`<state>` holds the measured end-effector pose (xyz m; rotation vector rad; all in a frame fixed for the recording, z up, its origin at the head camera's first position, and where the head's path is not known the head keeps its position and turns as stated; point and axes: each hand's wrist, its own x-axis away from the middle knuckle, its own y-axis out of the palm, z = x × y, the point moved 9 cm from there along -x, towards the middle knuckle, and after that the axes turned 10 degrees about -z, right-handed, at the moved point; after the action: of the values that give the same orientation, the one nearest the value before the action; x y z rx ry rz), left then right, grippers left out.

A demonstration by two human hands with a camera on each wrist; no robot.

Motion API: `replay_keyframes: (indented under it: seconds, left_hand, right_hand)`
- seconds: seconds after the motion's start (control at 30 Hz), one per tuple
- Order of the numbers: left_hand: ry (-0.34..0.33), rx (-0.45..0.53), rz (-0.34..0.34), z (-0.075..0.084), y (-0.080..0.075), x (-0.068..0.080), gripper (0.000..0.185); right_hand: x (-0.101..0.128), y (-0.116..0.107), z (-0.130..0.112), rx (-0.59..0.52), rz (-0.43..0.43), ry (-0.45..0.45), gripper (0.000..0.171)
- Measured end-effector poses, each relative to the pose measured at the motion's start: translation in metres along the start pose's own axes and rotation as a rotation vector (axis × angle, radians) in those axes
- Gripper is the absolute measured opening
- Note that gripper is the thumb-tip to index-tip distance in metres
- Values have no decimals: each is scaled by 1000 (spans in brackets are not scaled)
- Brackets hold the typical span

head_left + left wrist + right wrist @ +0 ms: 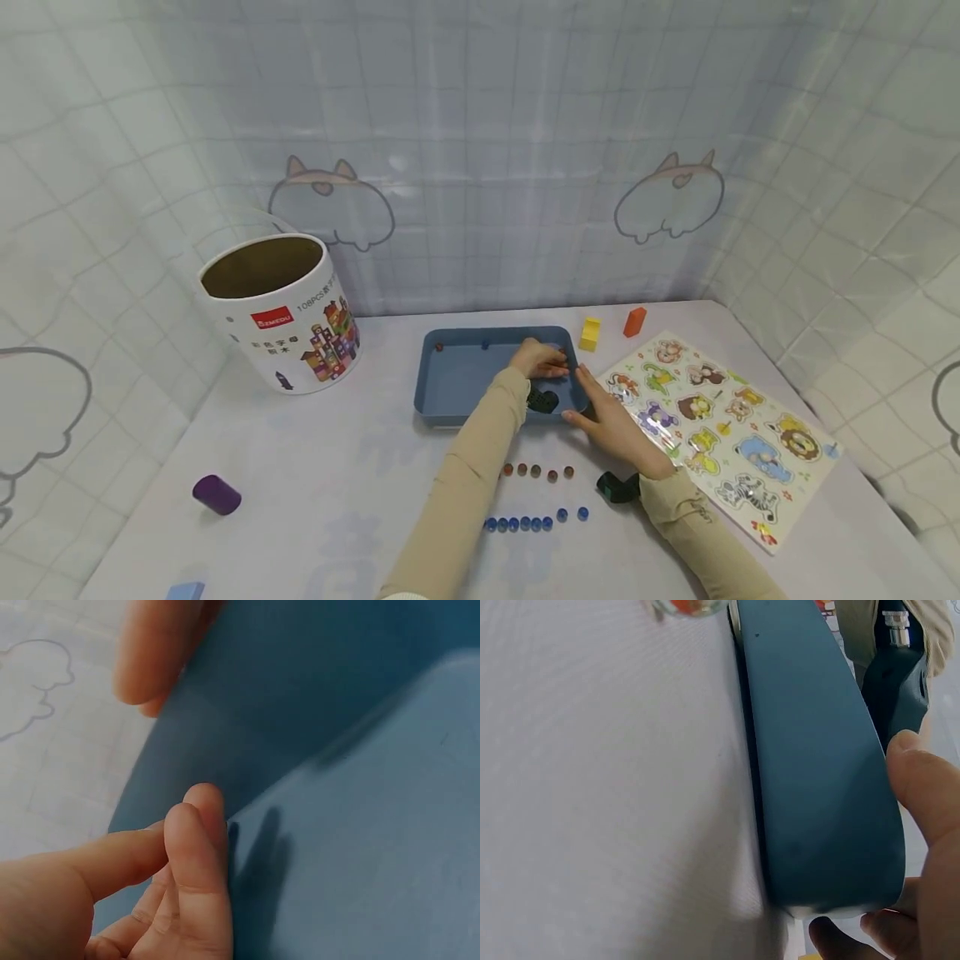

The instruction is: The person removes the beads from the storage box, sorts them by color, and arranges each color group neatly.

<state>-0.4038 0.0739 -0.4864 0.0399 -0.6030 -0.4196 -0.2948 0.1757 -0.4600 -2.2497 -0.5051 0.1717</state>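
Two beads (461,345) remain at the tray's (450,392) 12 o'clock; the left hand (537,359) pinches inside, its catch unclear, while the right hand's (611,419) fingers grip the rim, and rows of beads (528,523) lie on the bench (315,467).

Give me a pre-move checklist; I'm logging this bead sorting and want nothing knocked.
1. Right hand steadies the tray by its near right corner: ok.
2. Left hand is inside the tray, fingertips pinched: ok.
3. Bead between the left fingers: cannot tell.
4. Brown beads and blue beads lie in rows, apart from the sleeves: ok.
5. Tray flat on the table: ok.
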Motion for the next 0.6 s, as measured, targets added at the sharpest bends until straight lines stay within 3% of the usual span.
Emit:
replay_keyframes:
  seconds: [0.33, 0.47, 0.6]
  left_hand:
    - [116, -27, -137, 33, -20, 34, 33]
    - [192, -87, -158, 41, -41, 63, 37]
    - [242, -157, -169, 36, -66, 99, 38]
  right_hand:
    - [2, -2, -2, 8, 30, -45, 82]
    - [2, -2, -4, 7, 30, -51, 84]
    - [4, -2, -5, 18, 28, -43, 84]
